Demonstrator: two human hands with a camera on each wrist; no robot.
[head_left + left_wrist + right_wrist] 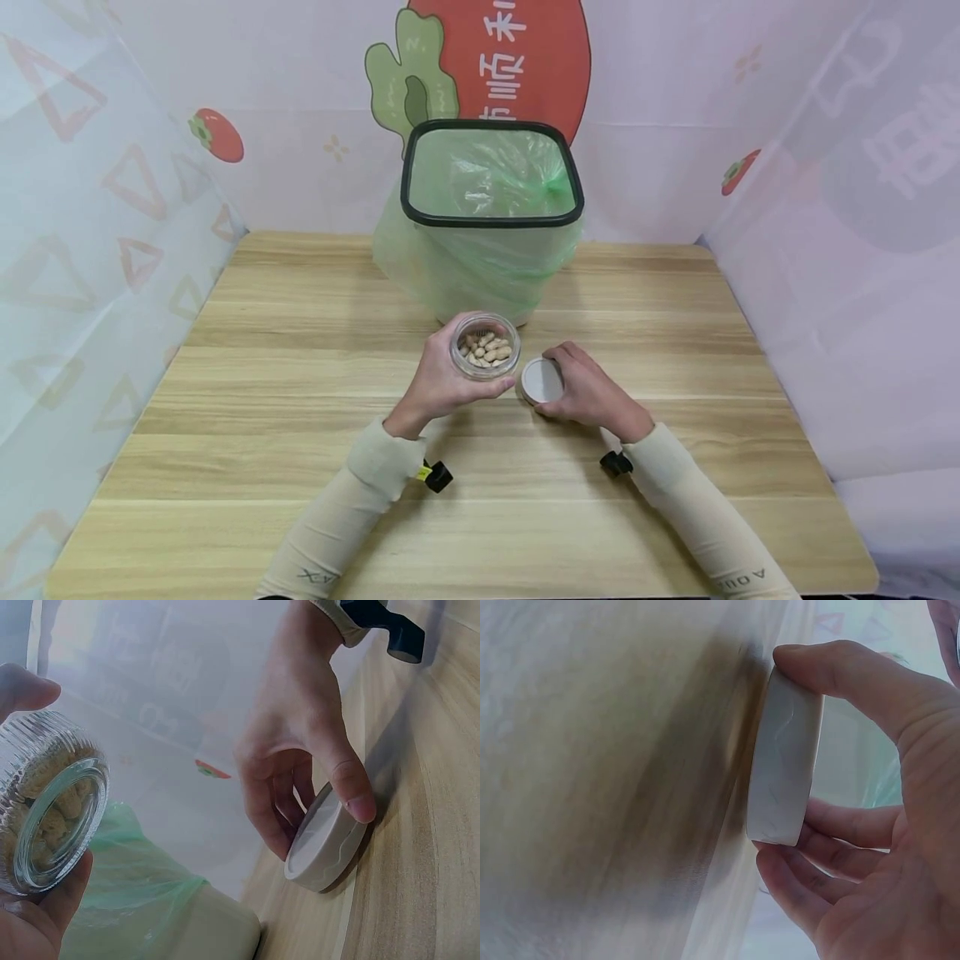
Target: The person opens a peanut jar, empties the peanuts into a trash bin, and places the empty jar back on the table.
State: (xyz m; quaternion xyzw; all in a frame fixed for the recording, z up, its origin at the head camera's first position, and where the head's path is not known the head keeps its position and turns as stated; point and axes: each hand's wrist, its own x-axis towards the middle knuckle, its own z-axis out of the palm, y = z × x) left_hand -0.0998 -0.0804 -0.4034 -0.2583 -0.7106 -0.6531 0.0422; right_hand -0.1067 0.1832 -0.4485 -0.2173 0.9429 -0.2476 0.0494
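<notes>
My left hand (444,372) grips a clear ribbed glass jar (56,802), its thumb and fingers wrapped round the sides. Through the jar's open mouth, peanuts in their shells (486,348) show inside. To its right, my right hand (588,390) pinches a round white lid (542,381) by its edge, thumb on one side and fingertips on the other. In the right wrist view the lid (784,761) is seen edge-on, close over the wooden table. The jar is held up in front of the bin, apart from the lid.
A bin with a black rim (491,222) and a green plastic bag (487,258) stands at the table's back, just beyond both hands. The light wooden table (262,400) is bordered by printed cloth walls (840,275) at the back and sides.
</notes>
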